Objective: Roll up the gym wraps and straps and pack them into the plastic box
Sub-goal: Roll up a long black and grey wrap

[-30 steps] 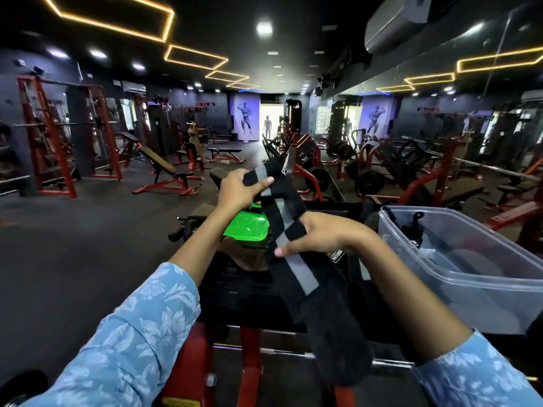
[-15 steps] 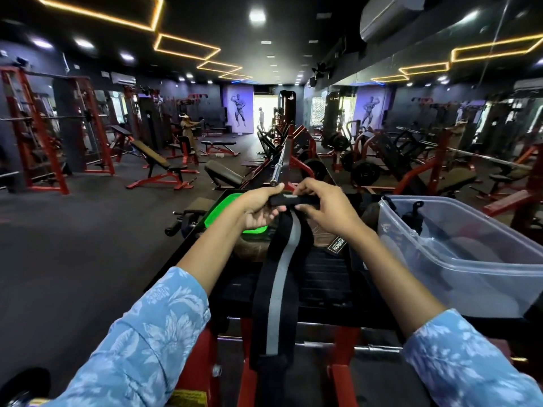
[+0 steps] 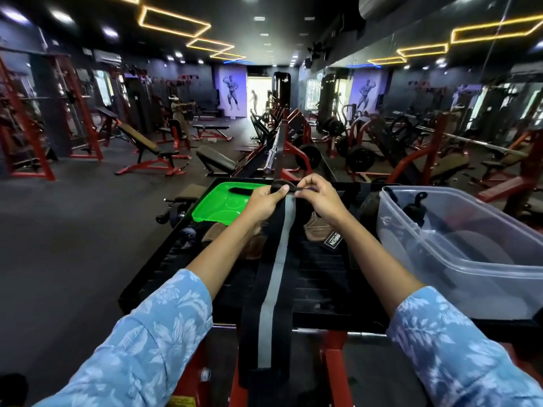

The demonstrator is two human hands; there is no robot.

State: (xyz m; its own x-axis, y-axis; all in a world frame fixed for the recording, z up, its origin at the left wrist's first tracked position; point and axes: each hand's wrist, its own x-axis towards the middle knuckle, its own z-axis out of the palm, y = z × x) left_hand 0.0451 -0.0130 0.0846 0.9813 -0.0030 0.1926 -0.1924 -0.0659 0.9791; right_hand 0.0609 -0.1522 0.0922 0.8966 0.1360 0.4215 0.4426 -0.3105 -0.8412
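Both hands pinching the top end of the black wrap, rest hanging down.

We see left hand [image 3: 266, 201] and right hand [image 3: 318, 198] side by side, fingers curled, gripping the far end of the black wrap with grey stripe [image 3: 271, 286]; it drapes toward 6 o'clock over the black bench top [image 3: 320, 286]. Clear plastic box [image 3: 470, 259] sits at 3 o'clock, a black strap [image 3: 415, 205] inside. Green lid [image 3: 220, 204] at 11 o'clock, just beside our left hand.

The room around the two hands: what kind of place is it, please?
Very likely a commercial gym. Red-framed weight machines, an adjustable bench and a barbell fill the floor, and a bodybuilder poster hangs on the far wall.
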